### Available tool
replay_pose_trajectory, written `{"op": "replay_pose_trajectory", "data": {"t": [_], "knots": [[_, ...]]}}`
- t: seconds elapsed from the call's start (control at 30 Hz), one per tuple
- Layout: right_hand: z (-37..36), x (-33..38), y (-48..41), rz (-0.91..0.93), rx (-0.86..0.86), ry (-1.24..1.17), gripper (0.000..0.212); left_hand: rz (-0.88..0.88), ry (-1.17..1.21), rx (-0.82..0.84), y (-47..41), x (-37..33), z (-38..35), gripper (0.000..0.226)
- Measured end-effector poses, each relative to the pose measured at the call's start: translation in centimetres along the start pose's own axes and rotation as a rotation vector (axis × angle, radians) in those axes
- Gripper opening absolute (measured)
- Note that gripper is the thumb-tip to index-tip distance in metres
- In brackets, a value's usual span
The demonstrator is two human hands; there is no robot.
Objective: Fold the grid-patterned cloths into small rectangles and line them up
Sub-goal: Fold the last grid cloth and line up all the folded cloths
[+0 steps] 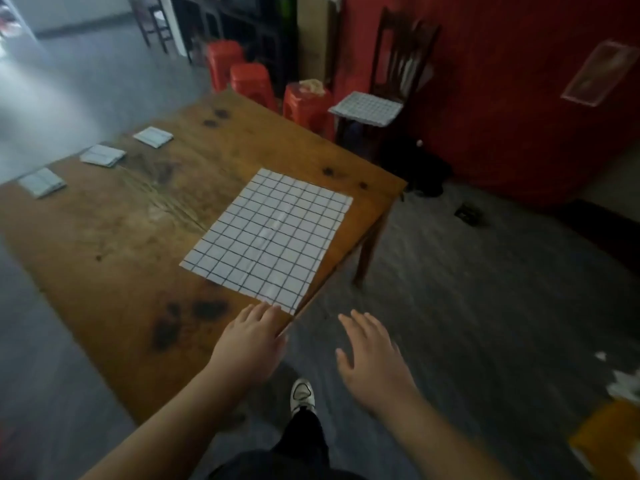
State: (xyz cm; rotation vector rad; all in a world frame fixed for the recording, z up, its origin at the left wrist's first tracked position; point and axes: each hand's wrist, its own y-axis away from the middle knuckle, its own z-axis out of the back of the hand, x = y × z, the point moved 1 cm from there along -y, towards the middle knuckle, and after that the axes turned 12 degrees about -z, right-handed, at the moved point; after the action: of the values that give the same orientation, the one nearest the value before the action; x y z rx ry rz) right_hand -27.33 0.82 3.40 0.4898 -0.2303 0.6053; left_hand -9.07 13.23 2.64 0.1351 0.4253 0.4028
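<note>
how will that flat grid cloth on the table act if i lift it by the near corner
Probably floppy: the grid cloth lies thin and flat with soft crease lines, and the three folded cloths beyond it hold tight folds. Likely light, so it may slide on the smooth wooden table if pushed.

Worn stained wooden table (104,237)

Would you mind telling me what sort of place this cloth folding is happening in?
Probably a simple eatery or a home dining room, though that is a guess. A worn wooden table stands on a bare floor, red plastic stools are stacked behind it, and a dark wooden chair stands by a red wall.
</note>
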Motion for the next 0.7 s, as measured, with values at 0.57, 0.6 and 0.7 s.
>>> {"op": "replay_pose_trajectory", "data": {"t": [0.57,0.6,0.7], "knots": [[-1.2,5.9,-27.5,0.406,0.272,0.288,0.057,0.454,0.109,0.081,-19.1,12.7,-0.8,0.064],[-1.5,6.2,-28.6,0.451,0.29,0.306,0.057,0.504,0.107,0.076,-19.6,13.4,-1.2,0.067],[-2.3,6.2,-31.7,0.59,0.332,0.389,0.059,0.634,0.126,0.064,-20.6,14.9,-2.1,0.07]]}}
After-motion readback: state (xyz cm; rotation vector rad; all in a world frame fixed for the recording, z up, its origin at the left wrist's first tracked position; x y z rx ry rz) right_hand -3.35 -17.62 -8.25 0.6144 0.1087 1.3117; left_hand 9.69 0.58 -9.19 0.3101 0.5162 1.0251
